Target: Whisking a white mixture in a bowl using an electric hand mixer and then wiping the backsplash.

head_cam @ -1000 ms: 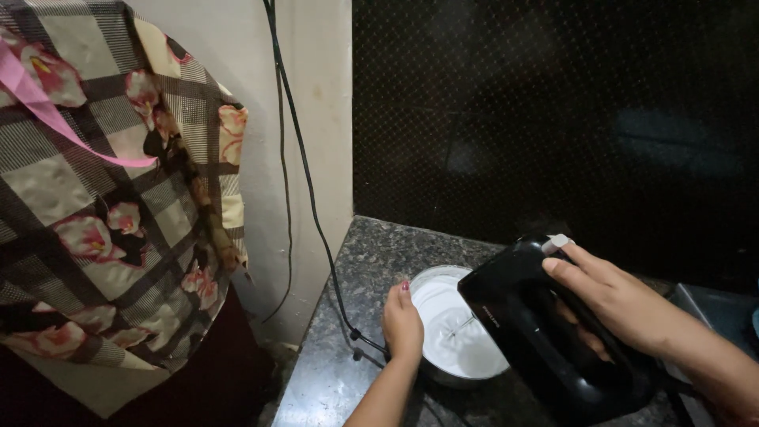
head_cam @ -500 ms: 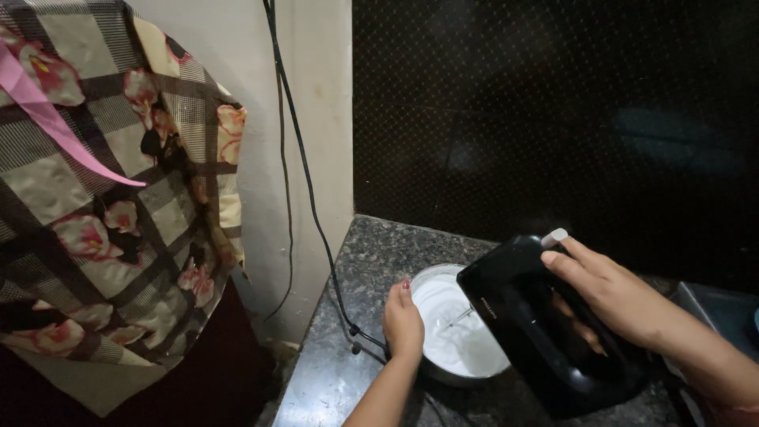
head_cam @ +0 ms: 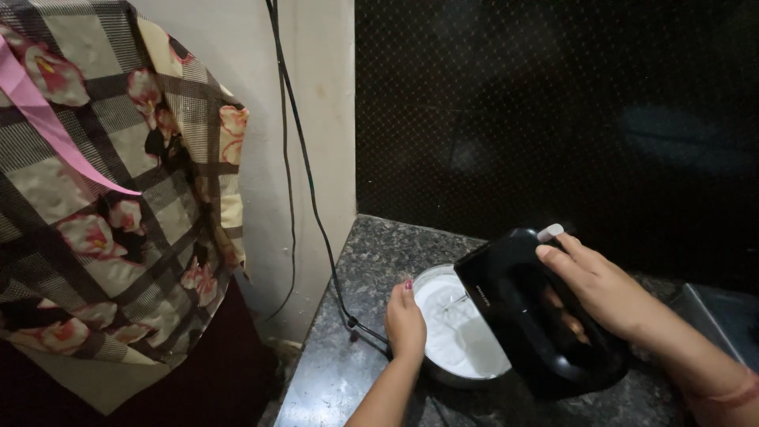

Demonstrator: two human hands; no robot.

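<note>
Along the left side of the view hangs a large checked cloth (head_cam: 103, 213) printed with pink flowers, a pink strap crossing it, in front of a pale wall (head_cam: 316, 119). Behind the counter stands a dark, dotted backsplash (head_cam: 553, 119). Below it lies a speckled grey stone countertop (head_cam: 348, 372), reaching to the wall corner. On that countertop sits a round metal bowl (head_cam: 431, 278) filled with white cream (head_cam: 462, 340). Over the bowl's right half tilts a black hand mixer (head_cam: 522, 308), its thin metal beaters (head_cam: 452, 302) dipping into the cream. The right hand (head_cam: 609, 289) is wrapped tight around the mixer's handle, thumb near a pale switch on top. The left hand (head_cam: 405, 323) is curled over the bowl's near left rim, gripping it. A black cord (head_cam: 304, 182) runs down the wall to the countertop just left of the bowl.
</note>
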